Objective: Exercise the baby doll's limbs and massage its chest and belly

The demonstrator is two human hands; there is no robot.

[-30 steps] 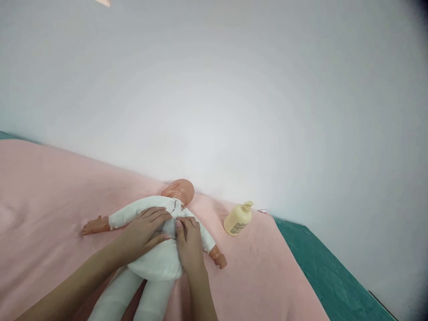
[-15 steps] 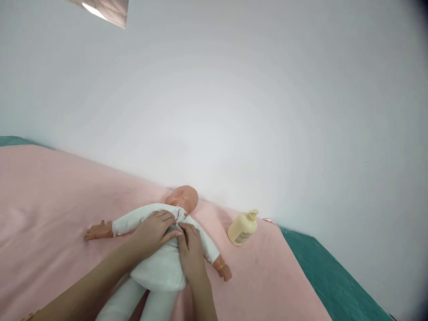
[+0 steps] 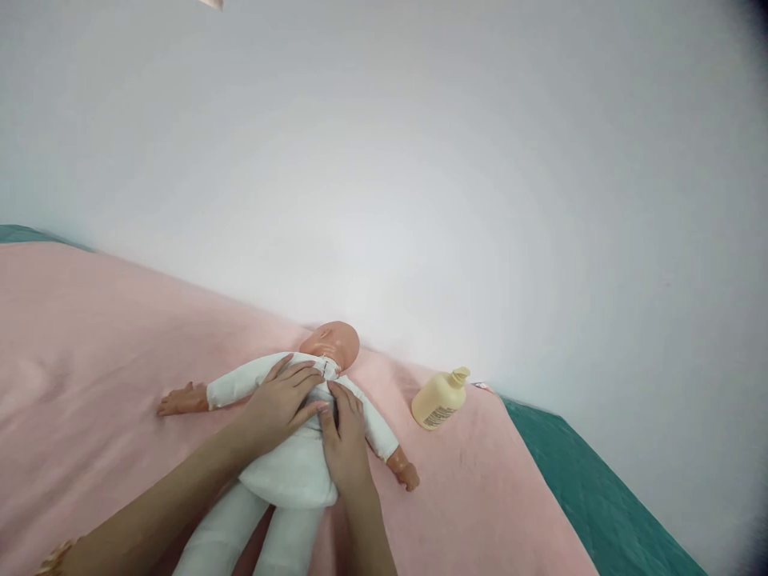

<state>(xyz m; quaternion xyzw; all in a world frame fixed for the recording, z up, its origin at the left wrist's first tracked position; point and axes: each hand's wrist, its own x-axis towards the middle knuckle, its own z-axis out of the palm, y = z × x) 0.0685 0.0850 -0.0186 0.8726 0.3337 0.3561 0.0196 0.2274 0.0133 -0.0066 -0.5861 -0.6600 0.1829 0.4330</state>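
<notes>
A baby doll (image 3: 282,472) in a white suit lies on its back on a pink blanket (image 3: 90,344), head toward the wall, arms spread. My left hand (image 3: 279,404) lies flat on the doll's chest with the fingers stretched toward the neck. My right hand (image 3: 345,440) rests beside it on the doll's chest and side, fingers together and laid flat, fingertips touching those of the left hand. Neither hand grips anything that I can see.
A cream pump bottle (image 3: 440,398) lies on its side on the blanket to the right of the doll. A white wall (image 3: 420,160) rises right behind. A green sheet (image 3: 600,496) shows at the right past the blanket's edge.
Both hands have crept slightly up the doll's chest toward the neck, the left fingers stretching out flatter. The view has shifted a little.
</notes>
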